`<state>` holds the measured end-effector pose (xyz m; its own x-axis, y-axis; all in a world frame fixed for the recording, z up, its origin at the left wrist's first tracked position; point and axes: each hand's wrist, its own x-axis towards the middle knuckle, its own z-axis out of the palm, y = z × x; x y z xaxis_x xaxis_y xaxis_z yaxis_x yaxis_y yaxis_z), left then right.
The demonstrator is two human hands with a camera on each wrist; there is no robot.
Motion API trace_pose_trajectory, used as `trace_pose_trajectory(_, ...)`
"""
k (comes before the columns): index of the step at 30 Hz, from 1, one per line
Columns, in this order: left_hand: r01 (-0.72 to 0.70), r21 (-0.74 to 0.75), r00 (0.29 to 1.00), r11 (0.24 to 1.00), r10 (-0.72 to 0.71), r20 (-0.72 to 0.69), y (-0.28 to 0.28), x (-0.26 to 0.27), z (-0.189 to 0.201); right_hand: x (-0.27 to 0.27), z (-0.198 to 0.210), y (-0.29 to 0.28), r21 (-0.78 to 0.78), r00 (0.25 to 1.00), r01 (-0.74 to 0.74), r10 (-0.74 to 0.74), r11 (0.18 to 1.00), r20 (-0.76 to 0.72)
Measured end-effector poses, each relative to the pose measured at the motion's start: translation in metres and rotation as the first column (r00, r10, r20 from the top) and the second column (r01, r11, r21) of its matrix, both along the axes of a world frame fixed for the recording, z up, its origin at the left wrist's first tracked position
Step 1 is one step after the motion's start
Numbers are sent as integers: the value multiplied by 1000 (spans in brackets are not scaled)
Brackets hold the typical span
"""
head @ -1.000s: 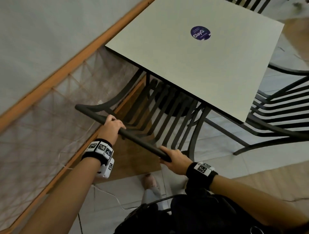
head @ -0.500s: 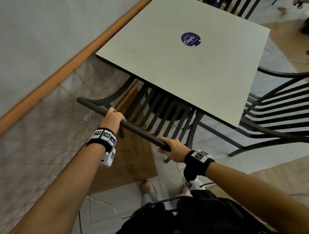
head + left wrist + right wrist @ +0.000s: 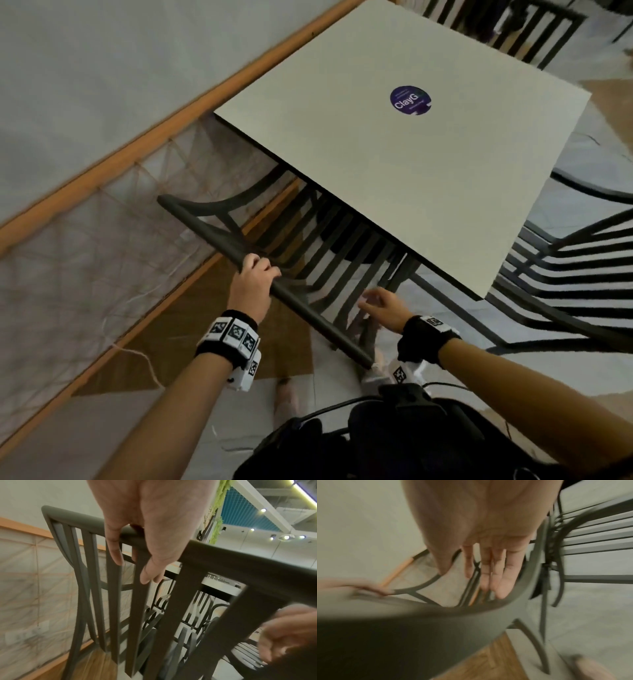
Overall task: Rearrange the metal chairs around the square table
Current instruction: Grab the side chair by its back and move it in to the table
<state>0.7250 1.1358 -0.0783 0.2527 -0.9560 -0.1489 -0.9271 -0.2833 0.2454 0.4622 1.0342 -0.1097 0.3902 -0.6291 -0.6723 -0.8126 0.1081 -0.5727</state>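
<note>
The left hand [image 3: 251, 291] is wrapped over the top rail of the near chair [image 3: 298, 308], fingers curled down the far side and the thumb behind, as the left wrist view shows; it grips a little left of the rail's middle, I would guess to steady the chair and steer it alone. The right hand [image 3: 383, 310] is off the rail, fingers spread and nearly straight, holding nothing, and it hangs just beyond the rail's right end at about four o'clock from the left hand; the right wrist view is blurred, but the open palm is plain there too. The chair is dark grey metal with a straight tubular rail, flat upright slats in the back, curved arm braces and a slatted seat. Its seat sits tucked under the near edge of the table [image 3: 394, 178], with the back standing just clear of that edge, which looks like the pushed-in position the task wants, so I judge this chair close to done. The table is square, pale, with a round purple sticker [image 3: 410, 99] towards its far side. A second chair [image 3: 565, 274] of the same make stands at three o'clock of the table, angled and not tucked in, and part of a third [image 3: 507, 31] shows at twelve o'clock.
</note>
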Motion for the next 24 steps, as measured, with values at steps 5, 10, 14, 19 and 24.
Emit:
trace_pose_trajectory(5, -141, 96, 987, 985, 133, 87, 6, -72, -3, -32, -52, -49, 213, 983, 174, -156, 961, -100)
trace_pose_trajectory(10, -250, 204, 968, 947, 235, 93, 2, -113, 0, -28, -100, -72, 239, 970, 236, -216, 942, -110)
trace_pose_trajectory(14, -318, 252, 948, 914, 297, 119, -2, -122, 0, -18, -80, -78, 320, 956, 292, -263, 901, -130)
trace_pose_trajectory(19, -311, 291, 949, 905, 281, 141, -8, -112, 7, -17, -67, -89, 329, 983, 134, -82, 935, -165)
trace_pose_trajectory(24, -339, 240, 938, 910, 307, 162, -10, -93, 9, -3, -77, -95, 375, 985, 100, -37, 922, -171)
